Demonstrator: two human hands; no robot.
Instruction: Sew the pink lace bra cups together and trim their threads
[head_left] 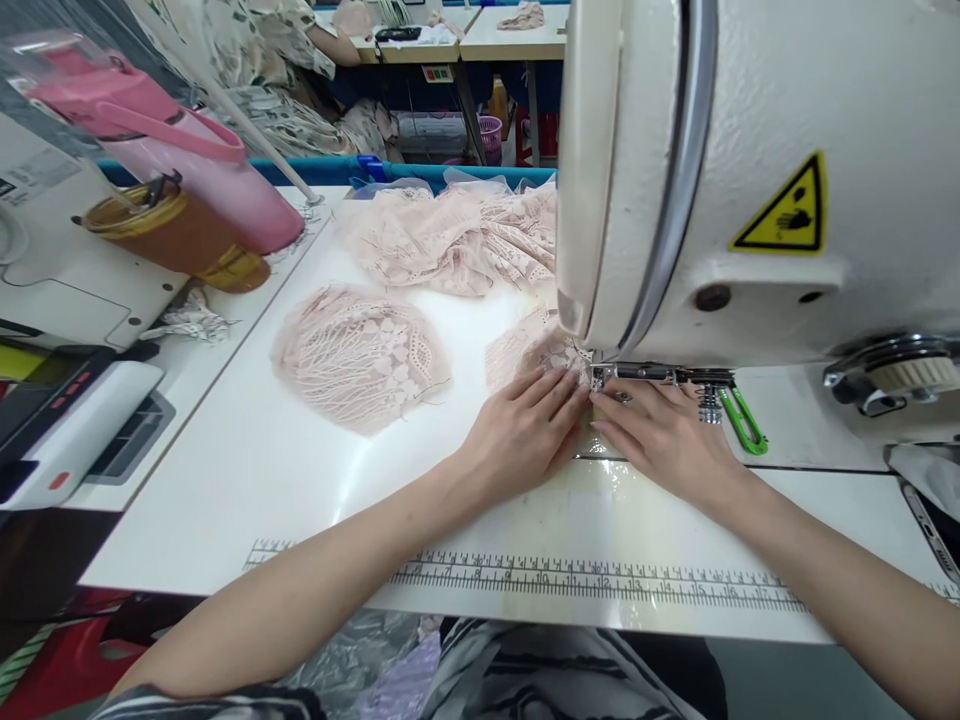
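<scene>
A: How far along is the sewing?

B: Partway through one piece, I'd judge. A lace piece (517, 350) lies right of centre, its far end running under the sewing machine (750, 150) by the needle area.

A: And the hands?

B: The left hand (529, 420) lies flat on that lace, fingers stretched out, pressing rather than pinching. The right hand (667, 430) is just beside the presser foot, fingers slightly bent, thumb apart; whether it grips any fabric, I can't make out.

A: Is anything finished?

B: Hard to say. A rounded lace panel (364, 355) lies flat left of centre, with a loose thread at its lower right edge. Whether it's been stitched isn't clear.

A: What's left, then?

B: The piece under the needle seems unfinished, since it's not yet free of the machine. The crumpled lace pile (457, 235) at upper centre could be waiting or done; nothing shows which.
</scene>
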